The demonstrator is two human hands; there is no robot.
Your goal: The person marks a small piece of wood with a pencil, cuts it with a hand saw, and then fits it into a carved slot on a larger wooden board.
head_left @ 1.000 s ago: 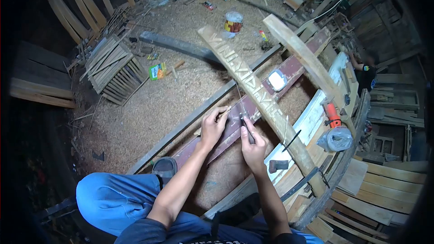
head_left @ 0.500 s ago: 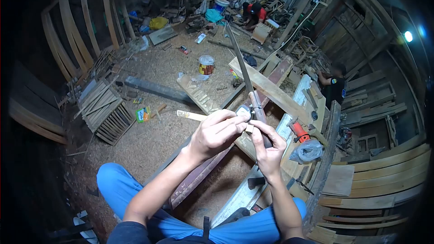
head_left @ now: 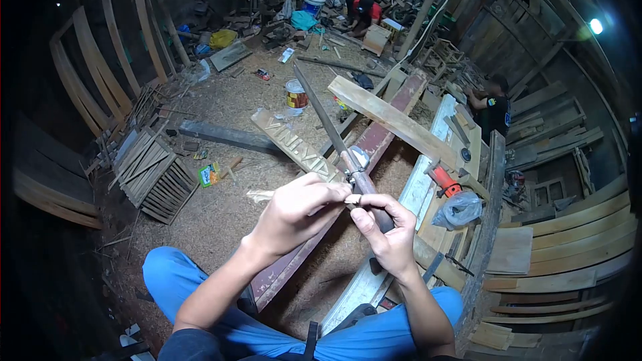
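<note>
Dull grey metal along the blade (head_left: 320, 111); pale, rough-cut wood in the carved plank (head_left: 292, 142); loose sawdust over the floor (head_left: 221, 210); blue cloth on the trousers (head_left: 170, 277).

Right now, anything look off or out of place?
Nothing visibly damaged or spilled. Sawdust and scraps cover the floor; the carved plank lies slanted across the beams. The left hand and right hand both grip the thin-bladed tool.
</note>
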